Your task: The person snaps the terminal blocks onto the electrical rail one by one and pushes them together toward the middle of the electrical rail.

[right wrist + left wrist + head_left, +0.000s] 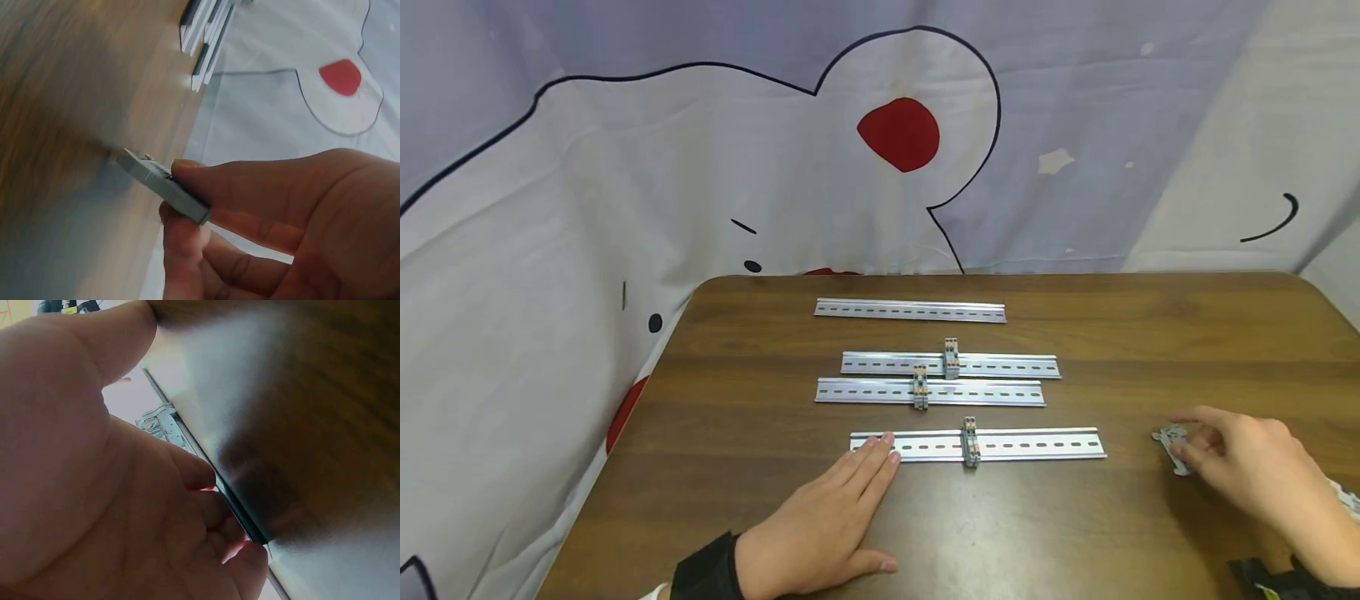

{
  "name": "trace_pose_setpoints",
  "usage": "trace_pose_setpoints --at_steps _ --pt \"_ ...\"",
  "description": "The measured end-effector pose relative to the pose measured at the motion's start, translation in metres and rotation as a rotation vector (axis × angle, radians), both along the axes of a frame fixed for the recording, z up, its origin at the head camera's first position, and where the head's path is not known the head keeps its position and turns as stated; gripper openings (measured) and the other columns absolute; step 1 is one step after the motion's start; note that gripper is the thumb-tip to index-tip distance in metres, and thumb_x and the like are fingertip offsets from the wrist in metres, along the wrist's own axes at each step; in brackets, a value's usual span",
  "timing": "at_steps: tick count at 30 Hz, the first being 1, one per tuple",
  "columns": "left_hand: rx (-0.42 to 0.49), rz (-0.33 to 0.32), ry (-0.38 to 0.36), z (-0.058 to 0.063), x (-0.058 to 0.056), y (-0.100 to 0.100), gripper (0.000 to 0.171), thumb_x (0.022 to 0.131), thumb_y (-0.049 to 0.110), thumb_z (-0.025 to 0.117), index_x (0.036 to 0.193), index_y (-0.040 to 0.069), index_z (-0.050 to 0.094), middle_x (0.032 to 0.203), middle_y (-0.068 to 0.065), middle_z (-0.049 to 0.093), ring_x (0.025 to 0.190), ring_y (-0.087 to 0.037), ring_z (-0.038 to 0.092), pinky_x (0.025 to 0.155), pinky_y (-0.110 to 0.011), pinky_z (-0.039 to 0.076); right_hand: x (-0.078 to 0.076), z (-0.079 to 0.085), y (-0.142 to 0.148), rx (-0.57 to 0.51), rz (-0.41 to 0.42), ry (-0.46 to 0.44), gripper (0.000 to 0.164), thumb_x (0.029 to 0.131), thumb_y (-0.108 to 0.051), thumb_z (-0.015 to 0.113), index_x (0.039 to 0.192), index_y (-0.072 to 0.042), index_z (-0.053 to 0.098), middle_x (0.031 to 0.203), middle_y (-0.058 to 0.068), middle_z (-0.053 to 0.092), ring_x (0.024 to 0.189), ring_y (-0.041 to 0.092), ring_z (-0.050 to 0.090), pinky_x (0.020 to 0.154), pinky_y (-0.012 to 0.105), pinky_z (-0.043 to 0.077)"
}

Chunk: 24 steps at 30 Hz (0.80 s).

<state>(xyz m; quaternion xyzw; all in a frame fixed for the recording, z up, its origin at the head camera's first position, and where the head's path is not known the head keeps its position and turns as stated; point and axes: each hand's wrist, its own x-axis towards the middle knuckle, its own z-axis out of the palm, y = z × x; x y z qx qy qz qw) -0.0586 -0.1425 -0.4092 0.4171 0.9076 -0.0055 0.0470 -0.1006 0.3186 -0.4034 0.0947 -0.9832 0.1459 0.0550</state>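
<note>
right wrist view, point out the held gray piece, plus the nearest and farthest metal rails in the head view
Held gray piece (pixel 160 185), right wrist view: its long narrow side, near the middle.
Nearest metal rail (pixel 1009 445), head view: slotted face, just right of centre.
Farthest metal rail (pixel 910 311), head view: slotted face, about mid-length.

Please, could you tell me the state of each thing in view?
Left hand: outstretched, touching nearest rail
Right hand: pinching grey block
Grey block: held, not on a rail
Nearest rail: carries one block
Second-nearest rail: carries one block
Second-farthest rail: carries one block
Farthest rail: no block
</note>
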Motion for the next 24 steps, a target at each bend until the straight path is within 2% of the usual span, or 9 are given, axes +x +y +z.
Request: trace_pose_setpoints --at_steps 8,15,24 --pt "0.009 0.010 0.019 -0.002 0.002 -0.003 0.094 0.092 0.069 0.039 0.152 -0.003 0.024 0.160 -0.022 0.014 0.148 -0.032 0.019 0.115 -0.042 0.029 -0.006 0.007 -0.021 -0.091 0.022 -0.066 0.024 0.077 -0.020 0.081 0.096 -0.009 0.070 0.065 -0.018 0.063 0.054 -0.004 0.047 0.051 0.024 0.038" --pt "0.026 0.004 0.010 -0.003 0.001 -0.002 0.095 0.092 0.068 0.041 0.152 -0.003 0.024 0.160 -0.023 0.014 0.148 -0.032 0.019 0.115 -0.042 0.030 -0.011 0.011 -0.041 -0.113 0.090 -0.104 0.023 0.077 -0.020 0.081 0.094 -0.009 0.071 0.066 -0.019 0.064 0.055 -0.005 0.052 0.053 0.023 0.043" --pt "0.035 0.004 -0.010 -0.002 0.000 -0.001 0.095 0.092 0.068 0.041 0.152 -0.003 0.023 0.160 -0.023 0.012 0.148 -0.032 0.018 0.115 -0.043 0.029 -0.022 0.003 -0.056 -0.064 0.172 0.165 0.021 0.066 -0.007 0.083 0.083 -0.009 0.070 0.059 -0.019 0.052 0.050 -0.007 0.039 0.045 0.022 0.035"
